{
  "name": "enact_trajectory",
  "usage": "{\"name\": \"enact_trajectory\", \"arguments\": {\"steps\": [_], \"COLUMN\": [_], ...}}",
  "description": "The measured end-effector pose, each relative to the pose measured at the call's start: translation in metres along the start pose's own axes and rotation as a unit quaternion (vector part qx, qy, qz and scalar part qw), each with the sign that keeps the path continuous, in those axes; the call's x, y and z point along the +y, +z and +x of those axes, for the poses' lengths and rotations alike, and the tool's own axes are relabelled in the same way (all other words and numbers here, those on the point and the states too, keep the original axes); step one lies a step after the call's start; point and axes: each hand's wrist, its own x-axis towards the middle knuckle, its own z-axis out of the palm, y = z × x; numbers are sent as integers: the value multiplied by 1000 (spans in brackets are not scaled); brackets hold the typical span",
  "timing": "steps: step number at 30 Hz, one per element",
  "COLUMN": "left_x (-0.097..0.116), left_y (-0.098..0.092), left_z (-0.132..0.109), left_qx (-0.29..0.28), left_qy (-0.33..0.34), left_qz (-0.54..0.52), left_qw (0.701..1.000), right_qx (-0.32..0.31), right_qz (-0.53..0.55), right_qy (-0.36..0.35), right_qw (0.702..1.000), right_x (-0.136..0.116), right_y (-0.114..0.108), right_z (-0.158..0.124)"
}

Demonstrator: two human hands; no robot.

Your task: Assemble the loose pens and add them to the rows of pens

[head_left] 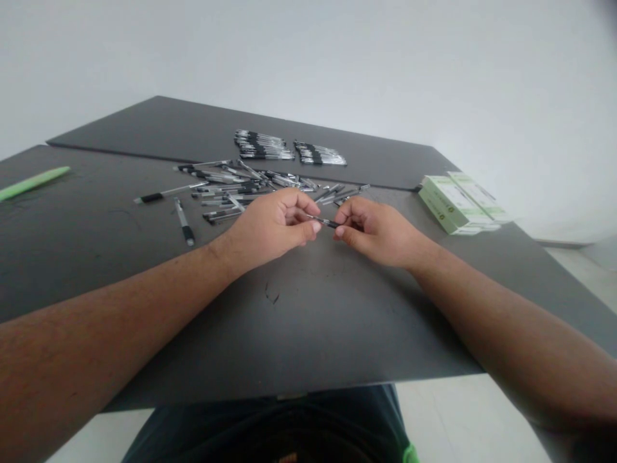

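Note:
My left hand (pixel 274 225) and my right hand (pixel 373 230) meet over the dark grey table (pixel 289 321), fingers pinched together. Between them they hold one thin black and clear pen (pixel 325 222), each hand gripping one end. Just beyond the hands lies a loose heap of several similar pens (pixel 245 183). Two single pens lie to the left of the heap, a long one (pixel 168 192) and a short one (pixel 184 220).
Two neat rows of pens (pixel 289 148) lie at the far side on a second table panel. A few pale green boxes (pixel 460 202) are stacked at the right edge. A green pen (pixel 33 182) rests at the far left. My knees show below the table's front edge.

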Motion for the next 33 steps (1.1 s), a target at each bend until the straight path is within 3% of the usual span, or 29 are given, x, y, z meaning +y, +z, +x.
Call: {"name": "enact_trajectory", "arguments": {"steps": [4,14,24,28,33], "left_x": [0,9,10,4,-9], "left_y": [-2,-1,-2,-7,-17], "left_z": [-1,-6,-5,-2,6], "left_qx": [22,7,7,33,67], "left_qy": [22,65,87,78,49], "left_qz": [65,167,181,144,117], "left_qw": [997,984,980,986,990], "right_qx": [4,-15,-4,53,163], "right_qz": [-5,-29,-31,-3,90], "right_qy": [6,-6,-25,-18,37], "right_qw": [1000,999,999,998,982], "right_x": [1,-5,-6,7,40], "right_y": [0,1,6,-4,-21], "right_z": [0,-1,-2,-1,5]}}
